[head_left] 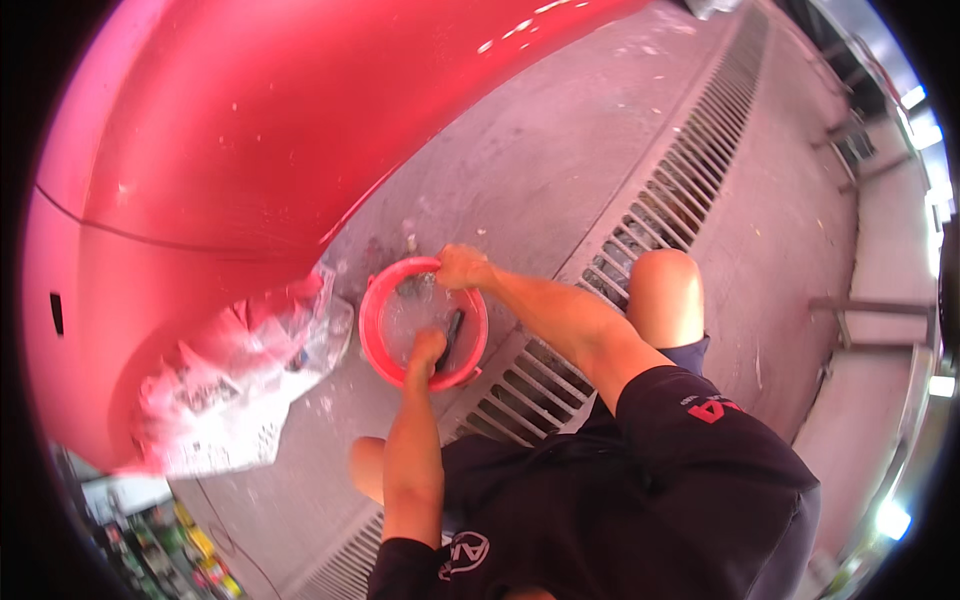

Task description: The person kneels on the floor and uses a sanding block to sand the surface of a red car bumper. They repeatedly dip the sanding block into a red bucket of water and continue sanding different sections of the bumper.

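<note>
Two bare hands at red bucket [372, 318] on concrete beside drain grate [650, 215]: right hand [462, 267] curled over far rim, left hand [428, 348] dipped in soapy water, grip hidden; probably mid-rinse, steady rim hold needed.

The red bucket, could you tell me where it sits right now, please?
In the head view the red bucket stands on the concrete floor at centre, beside the drain grate and the red car body, with both hands at it.
</note>
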`<state>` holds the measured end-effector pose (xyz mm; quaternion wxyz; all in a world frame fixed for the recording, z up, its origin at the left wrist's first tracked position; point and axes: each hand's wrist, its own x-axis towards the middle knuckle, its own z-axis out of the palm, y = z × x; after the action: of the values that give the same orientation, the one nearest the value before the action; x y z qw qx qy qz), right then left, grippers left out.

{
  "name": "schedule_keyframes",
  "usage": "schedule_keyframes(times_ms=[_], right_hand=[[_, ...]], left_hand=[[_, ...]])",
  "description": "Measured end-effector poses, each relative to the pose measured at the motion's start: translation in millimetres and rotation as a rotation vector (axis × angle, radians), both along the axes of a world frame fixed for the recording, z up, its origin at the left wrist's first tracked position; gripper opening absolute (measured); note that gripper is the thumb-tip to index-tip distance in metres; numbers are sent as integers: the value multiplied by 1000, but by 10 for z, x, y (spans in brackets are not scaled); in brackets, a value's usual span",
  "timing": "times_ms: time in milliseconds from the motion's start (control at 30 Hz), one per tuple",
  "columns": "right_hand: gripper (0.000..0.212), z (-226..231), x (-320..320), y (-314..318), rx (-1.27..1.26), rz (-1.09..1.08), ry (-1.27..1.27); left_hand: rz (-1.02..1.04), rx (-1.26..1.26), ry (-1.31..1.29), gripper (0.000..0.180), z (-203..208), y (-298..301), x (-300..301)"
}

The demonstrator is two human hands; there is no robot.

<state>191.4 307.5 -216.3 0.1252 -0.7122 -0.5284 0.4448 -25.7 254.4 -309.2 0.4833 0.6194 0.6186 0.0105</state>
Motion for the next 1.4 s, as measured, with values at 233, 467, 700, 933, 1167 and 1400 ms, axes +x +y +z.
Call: schedule_keyframes(times_ms=[233,467,700,933,1167,1400], right_hand=[[30,-54,532,24,-4,151,19],[31,-138,1459,114,-74,57,97],[29,-162,2670,238,44,104,0],[37,-385,3783,361,96,165,-47],[33,-181,4317,284,12,93,-20],[32,-70,4270,254,8,-8,-31]], left_hand=[[354,59,-51,46,115,-9,637],[461,-230,-129,49,391,82,1618],[406,134,-56,47,339,133,2590],[250,212,109,43,419,360,3479],[119,201,313,44,526,474,4108],[4,145,414,41,473,508,4163]])
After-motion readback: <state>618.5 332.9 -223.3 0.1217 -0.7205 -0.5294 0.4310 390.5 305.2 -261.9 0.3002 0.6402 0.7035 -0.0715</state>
